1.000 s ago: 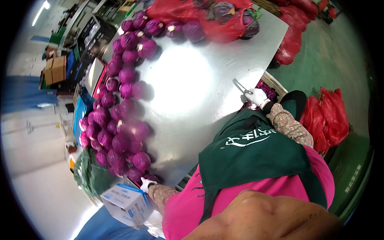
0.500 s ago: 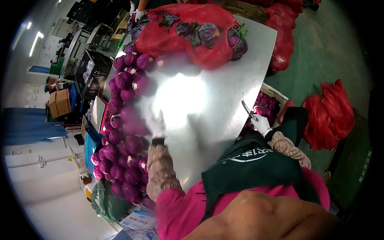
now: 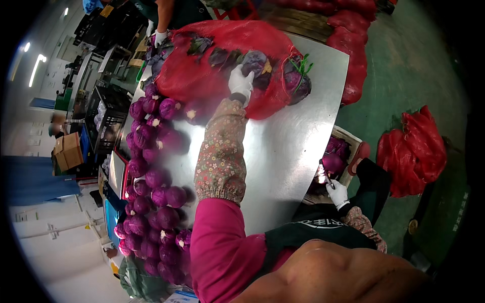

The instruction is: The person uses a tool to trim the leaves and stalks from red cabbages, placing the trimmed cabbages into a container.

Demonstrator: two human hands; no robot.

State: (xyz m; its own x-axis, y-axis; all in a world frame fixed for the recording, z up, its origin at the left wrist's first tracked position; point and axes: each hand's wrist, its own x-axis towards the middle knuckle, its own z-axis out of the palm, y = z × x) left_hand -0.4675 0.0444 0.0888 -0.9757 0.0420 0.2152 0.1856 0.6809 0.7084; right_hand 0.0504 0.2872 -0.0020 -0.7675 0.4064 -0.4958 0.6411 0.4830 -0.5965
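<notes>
My left hand point(image 3: 241, 83), in a white glove, reaches across the table to the red mesh bag point(image 3: 202, 76). Its thumb stands apart from the fingers, which are at the near side of a red cabbage point(image 3: 256, 64) in the bag's opening; a firm grip does not show. My right hand point(image 3: 337, 194), also gloved, is closed around a knife point(image 3: 325, 174), whose blade catches the light above a crate point(image 3: 348, 132) of purple leaves and trimmings. Several trimmed red cabbages point(image 3: 167, 217) are massed along the table's left side.
The metal table point(image 3: 273, 151) lies between my arms. Across it, another person's gloved hand point(image 3: 160, 38) is by the bag's left end. Red mesh sacks point(image 3: 411, 151) are on the floor at right, with full ones point(image 3: 351, 65) beyond the table. A black crate point(image 3: 108, 108) stands at far left.
My left hand has moved away from me, from mid-table to the mesh bag. My right hand, with the knife, has come lower, over the crate. A cabbage has appeared beside the left-hand pile.
</notes>
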